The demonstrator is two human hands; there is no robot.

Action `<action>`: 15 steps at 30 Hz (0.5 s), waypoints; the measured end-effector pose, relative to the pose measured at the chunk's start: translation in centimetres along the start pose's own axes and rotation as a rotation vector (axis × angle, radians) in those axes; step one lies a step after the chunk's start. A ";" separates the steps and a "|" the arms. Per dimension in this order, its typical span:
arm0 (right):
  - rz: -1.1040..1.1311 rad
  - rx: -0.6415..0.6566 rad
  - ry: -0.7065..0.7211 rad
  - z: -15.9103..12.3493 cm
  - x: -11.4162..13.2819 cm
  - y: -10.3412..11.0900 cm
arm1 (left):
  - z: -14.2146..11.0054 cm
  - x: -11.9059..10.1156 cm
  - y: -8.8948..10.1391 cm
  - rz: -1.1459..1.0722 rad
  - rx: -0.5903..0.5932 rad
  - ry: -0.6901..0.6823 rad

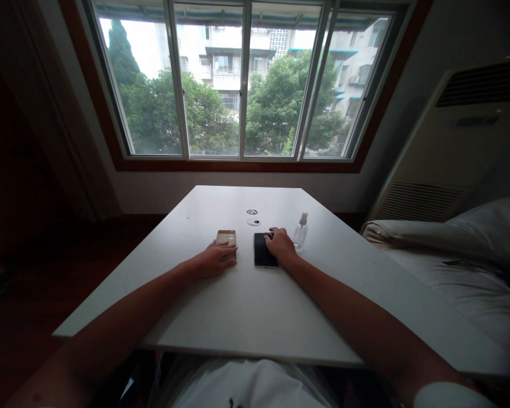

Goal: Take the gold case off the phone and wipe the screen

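Stretching forward over the white desk [221,306], both arms reach toward its middle. Taking the black phone [263,252] as the landmark: the right hand [280,245] lies on its right edge and far corner, fingers curled loosely over it, not closed round it. Left of the black phone, a little apart, the left hand [216,258] rests flat, fingers spread on the near end of a tan phone [226,238]. Just right of the black phone stands a small clear spray bottle [300,230], upright. Beyond the black phone sit two round desk holes [253,221]. Farther still, the window [242,79] shows trees.
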State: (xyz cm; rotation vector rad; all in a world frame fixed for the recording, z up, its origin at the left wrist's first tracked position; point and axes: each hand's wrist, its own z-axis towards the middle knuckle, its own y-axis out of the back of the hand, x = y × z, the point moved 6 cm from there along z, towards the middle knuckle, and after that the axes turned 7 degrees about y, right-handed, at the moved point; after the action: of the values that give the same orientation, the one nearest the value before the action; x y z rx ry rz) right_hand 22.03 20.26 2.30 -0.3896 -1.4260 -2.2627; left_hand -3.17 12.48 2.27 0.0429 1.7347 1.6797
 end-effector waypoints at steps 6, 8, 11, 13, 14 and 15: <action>-0.080 -0.009 -0.010 -0.6 0.6 0.6 | -0.1 -0.1 0.2 -0.045 -0.025 0.005; -0.085 -0.051 0.022 -0.7 1.1 0.9 | -0.1 -0.1 0.3 -0.046 -0.039 0.005; -0.084 -0.094 0.054 -0.7 1.3 1.0 | -0.1 -0.2 0.4 -0.050 -0.056 -0.003; -0.075 -0.075 0.038 -0.7 1.0 0.6 | -0.1 -0.3 0.4 -0.050 -0.050 -0.002; -0.071 -0.060 0.034 -0.7 0.9 0.3 | -0.1 -0.3 0.3 -0.046 -0.044 -0.003; -0.065 -0.045 0.037 -0.7 0.8 0.0 | -0.1 -0.3 0.2 -0.040 -0.038 -0.008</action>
State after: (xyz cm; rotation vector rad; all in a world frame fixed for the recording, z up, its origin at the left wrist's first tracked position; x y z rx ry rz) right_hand 21.28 19.50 2.37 -0.3183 -1.3912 -2.3449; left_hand -3.07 12.28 2.61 -0.0031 1.6865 1.6805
